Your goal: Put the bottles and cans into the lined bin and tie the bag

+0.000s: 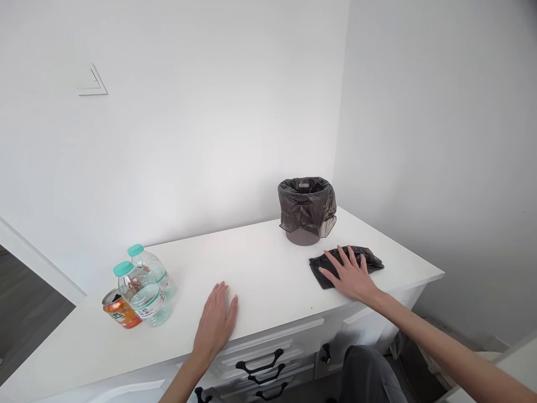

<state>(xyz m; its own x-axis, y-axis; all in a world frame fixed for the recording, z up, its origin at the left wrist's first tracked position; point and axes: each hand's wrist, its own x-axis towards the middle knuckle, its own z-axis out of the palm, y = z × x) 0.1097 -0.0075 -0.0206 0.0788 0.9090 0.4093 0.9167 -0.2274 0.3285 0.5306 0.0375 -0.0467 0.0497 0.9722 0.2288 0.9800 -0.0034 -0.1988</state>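
Note:
My right hand [351, 275] lies with spread fingers on a folded black plastic bag [371, 258] near the right end of the white cabinet top [251, 268]. Flat on the surface, left of the middle, rests my left hand [215, 320], holding nothing, its thumb apart from the fingers. Behind the folded bag stands a small bin [302, 237] with a dark bin liner [308, 210] draped over its rim. To the left of my left hand are two clear plastic bottles with teal caps, a rear bottle [147, 262] and a front bottle [146, 302], beside an orange drink can [122, 311].
White walls [235, 112] rise behind and to the right. Drawers with black handles [260, 364] are below the front edge. My knee [371, 372] is close to the cabinet, and a partly hidden container [419, 358] stands on the floor at the lower right.

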